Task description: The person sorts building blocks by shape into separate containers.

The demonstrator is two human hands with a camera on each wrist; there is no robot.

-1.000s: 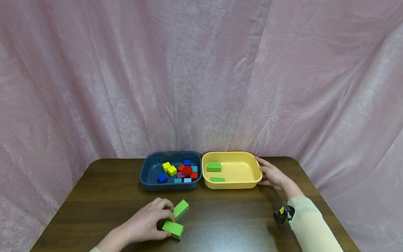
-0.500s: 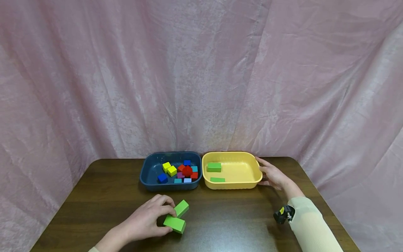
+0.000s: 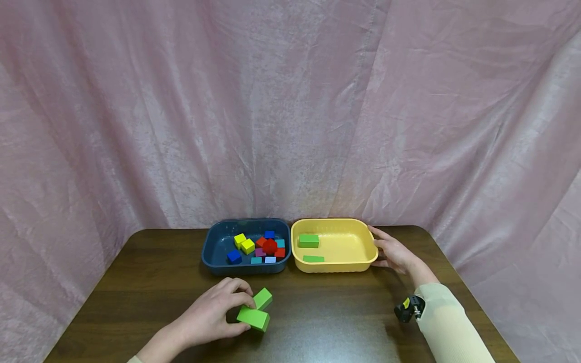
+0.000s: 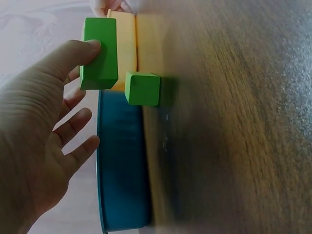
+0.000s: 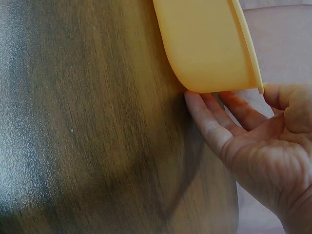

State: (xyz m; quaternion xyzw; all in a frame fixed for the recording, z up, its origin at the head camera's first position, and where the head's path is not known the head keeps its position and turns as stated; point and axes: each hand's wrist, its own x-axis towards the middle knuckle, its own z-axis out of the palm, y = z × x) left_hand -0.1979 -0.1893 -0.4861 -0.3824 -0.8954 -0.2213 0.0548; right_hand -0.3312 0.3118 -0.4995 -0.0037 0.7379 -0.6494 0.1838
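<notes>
Between thumb and fingers, my left hand [image 3: 215, 312] pinches a green rectangular block [image 3: 253, 318], held just off the table in the left wrist view [image 4: 99, 66]. A second green block [image 3: 263, 298] lies on the table right behind it, partly covered by the fingers in the head view. My right hand [image 3: 396, 253] rests against the right end of a yellow plastic tub [image 3: 347, 247]. In the right wrist view, its fairly straight fingers [image 5: 209, 122] touch the tub's end wall, with the thumb near the rim. Two green blocks lie in the left part of that tub.
A dark blue tub [image 3: 220, 247] stands left of the yellow one, nearly touching it. Several yellow, red, blue, purple and light blue blocks lie inside. The brown wooden table [image 3: 327, 312] ends at a pink curtain [image 3: 290, 111] behind the tubs.
My left hand has raised its green block a little, moving it slightly up and right in the head view. The right hand and both tubs have stayed put.
</notes>
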